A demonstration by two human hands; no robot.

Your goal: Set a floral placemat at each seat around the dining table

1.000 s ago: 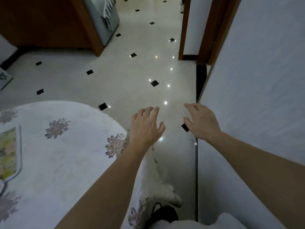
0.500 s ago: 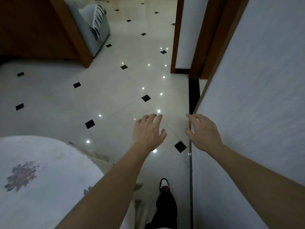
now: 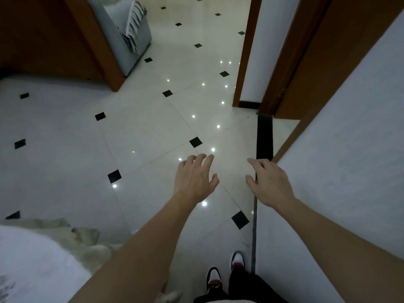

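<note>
Dining table [image 3: 32,263] had dropped low and well off to the left of the left hand, with only a corner of white cloth showing. A second earlier it filled that side, with a floral placemat lying on it at the edge of view. No placemat was in sight now, on the table corner or in either hand. Left hand [image 3: 194,178] was held out over the tiled floor [image 3: 142,138], fingers spread loose, holding nothing. Right hand [image 3: 270,184], just to its right, was likewise spread and empty, close by the white wall [image 3: 349,171]; contact could not be told. Shoes [image 3: 213,278] below both hands pointed toward the brown door frame [image 3: 242,62] beyond the fingertips. Judged: the person had walked off from that seat, probably to fetch more mats or reach another seat.
</note>
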